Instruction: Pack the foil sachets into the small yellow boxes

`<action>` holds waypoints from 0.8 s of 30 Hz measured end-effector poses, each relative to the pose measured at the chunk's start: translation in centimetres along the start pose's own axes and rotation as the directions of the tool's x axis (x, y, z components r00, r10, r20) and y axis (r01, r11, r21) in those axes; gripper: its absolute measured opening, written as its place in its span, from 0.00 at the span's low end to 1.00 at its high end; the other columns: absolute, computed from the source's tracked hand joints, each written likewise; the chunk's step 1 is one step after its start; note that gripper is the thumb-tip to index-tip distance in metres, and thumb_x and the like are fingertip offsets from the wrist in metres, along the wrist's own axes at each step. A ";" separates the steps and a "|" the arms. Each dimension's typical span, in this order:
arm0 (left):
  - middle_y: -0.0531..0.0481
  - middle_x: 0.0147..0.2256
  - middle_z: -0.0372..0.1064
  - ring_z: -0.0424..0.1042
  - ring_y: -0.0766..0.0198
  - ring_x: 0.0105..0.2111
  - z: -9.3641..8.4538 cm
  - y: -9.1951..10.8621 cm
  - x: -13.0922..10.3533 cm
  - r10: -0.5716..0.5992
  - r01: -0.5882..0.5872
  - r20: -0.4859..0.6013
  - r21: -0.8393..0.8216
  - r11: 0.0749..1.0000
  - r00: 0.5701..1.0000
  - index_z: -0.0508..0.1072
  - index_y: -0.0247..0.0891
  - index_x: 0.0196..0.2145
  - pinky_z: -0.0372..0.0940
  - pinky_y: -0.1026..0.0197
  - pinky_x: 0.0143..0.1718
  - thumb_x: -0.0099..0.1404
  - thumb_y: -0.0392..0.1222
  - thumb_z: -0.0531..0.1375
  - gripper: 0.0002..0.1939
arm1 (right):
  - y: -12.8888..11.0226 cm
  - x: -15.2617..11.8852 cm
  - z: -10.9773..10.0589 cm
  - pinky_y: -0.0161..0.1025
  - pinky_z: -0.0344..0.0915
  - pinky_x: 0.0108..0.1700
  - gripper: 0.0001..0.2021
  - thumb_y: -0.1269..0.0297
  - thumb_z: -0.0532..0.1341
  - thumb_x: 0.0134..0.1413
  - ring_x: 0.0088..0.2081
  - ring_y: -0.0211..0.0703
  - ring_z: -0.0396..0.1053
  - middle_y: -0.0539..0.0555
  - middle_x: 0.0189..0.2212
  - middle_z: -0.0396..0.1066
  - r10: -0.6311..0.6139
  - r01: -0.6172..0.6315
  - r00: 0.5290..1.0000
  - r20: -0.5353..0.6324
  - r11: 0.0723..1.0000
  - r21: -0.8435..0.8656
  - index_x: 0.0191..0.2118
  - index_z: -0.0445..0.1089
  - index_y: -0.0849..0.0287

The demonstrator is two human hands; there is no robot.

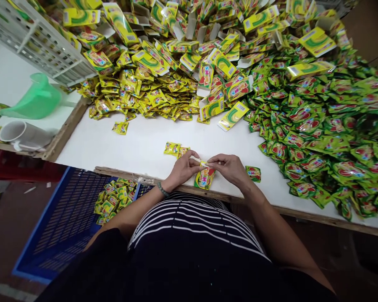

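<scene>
In the head view, the left hand point(185, 167) and right hand point(229, 167) are nearly closed, fingertips and thumbs pinching the far end of a small printed box point(204, 178) at the near edge of the bench point(138, 142); gripping from both sides probably steadies its end. From the box, two yellow packets point(171, 148) lie at ten o'clock and a green packet point(253, 173) at three, seemingly for easy reach. The yellow heap point(151, 98) at eleven and green heap point(315, 134) at two look kept apart by colour.
</scene>
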State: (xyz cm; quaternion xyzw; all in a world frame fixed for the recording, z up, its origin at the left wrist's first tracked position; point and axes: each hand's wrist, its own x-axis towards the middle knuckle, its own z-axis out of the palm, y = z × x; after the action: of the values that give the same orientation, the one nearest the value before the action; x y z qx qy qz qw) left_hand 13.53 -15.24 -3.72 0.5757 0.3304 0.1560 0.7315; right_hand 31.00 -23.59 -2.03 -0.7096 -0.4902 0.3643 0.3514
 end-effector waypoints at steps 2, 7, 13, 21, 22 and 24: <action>0.52 0.29 0.75 0.74 0.66 0.29 0.0 0.0 0.0 0.004 -0.004 0.025 -0.016 1.000 1.000 0.60 0.38 0.38 0.64 0.64 0.33 0.53 0.40 0.68 0.21 | -0.3 0.3 -0.5 0.36 0.63 0.31 0.10 0.58 0.64 0.49 0.27 0.39 0.69 0.51 0.27 0.78 0.025 -0.025 0.999 0.042 1.000 0.006 0.31 0.78 0.58; 0.52 0.28 0.76 0.75 0.66 0.29 0.0 0.0 -0.2 0.022 -0.022 0.016 -0.012 1.000 1.000 0.61 0.38 0.39 0.64 0.64 0.33 0.53 0.39 0.68 0.21 | -1.0 0.3 -1.2 0.37 0.64 0.33 0.11 0.58 0.60 0.53 0.30 0.40 0.71 0.50 0.29 0.78 -0.058 0.069 0.988 0.142 0.995 -0.074 0.31 0.79 0.56; 0.51 0.28 0.76 0.75 0.66 0.29 0.0 -0.1 0.2 0.031 -0.031 0.038 -0.011 0.999 0.999 0.63 0.38 0.39 0.65 0.64 0.33 0.52 0.41 0.68 0.21 | -0.5 -0.2 -0.8 0.43 0.67 0.39 0.10 0.63 0.59 0.54 0.35 0.46 0.74 0.52 0.33 0.79 -0.182 0.182 0.983 0.024 0.950 -0.253 0.33 0.79 0.51; 0.48 0.30 0.77 0.75 0.64 0.29 -0.1 0.1 0.0 0.077 -0.083 0.055 0.121 0.989 0.995 0.67 0.37 0.44 0.65 0.63 0.31 0.54 0.46 0.67 0.23 | 0.2 2.3 -1.9 0.41 0.69 0.37 0.08 0.59 0.63 0.50 0.32 0.45 0.75 0.49 0.30 0.80 -0.069 0.082 0.962 0.263 0.996 -0.039 0.32 0.80 0.52; 0.48 0.30 0.77 0.75 0.64 0.29 -0.2 0.2 -0.1 0.095 -0.101 0.043 0.160 0.982 0.995 0.68 0.37 0.45 0.65 0.63 0.31 0.55 0.46 0.67 0.23 | 0.2 2.3 -2.0 0.41 0.70 0.38 0.08 0.58 0.64 0.49 0.32 0.45 0.75 0.49 0.30 0.80 -0.071 0.081 0.960 0.273 0.996 -0.026 0.32 0.80 0.52; 0.48 0.30 0.77 0.75 0.64 0.30 -0.3 0.3 -0.4 0.130 -0.132 0.027 0.250 0.959 0.991 0.70 0.37 0.47 0.66 0.63 0.32 0.56 0.47 0.66 0.22 | 0.3 2.0 -2.0 0.42 0.70 0.40 0.09 0.56 0.64 0.50 0.35 0.46 0.76 0.50 0.32 0.80 -0.083 0.086 0.956 0.282 0.996 0.004 0.33 0.80 0.52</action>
State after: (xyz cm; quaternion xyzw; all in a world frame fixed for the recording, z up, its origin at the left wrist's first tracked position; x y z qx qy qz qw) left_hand 13.11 -15.21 -3.35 0.6852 0.3050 0.1581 0.6422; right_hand 33.43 -22.04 -1.68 -0.6304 -0.5666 0.4440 0.2904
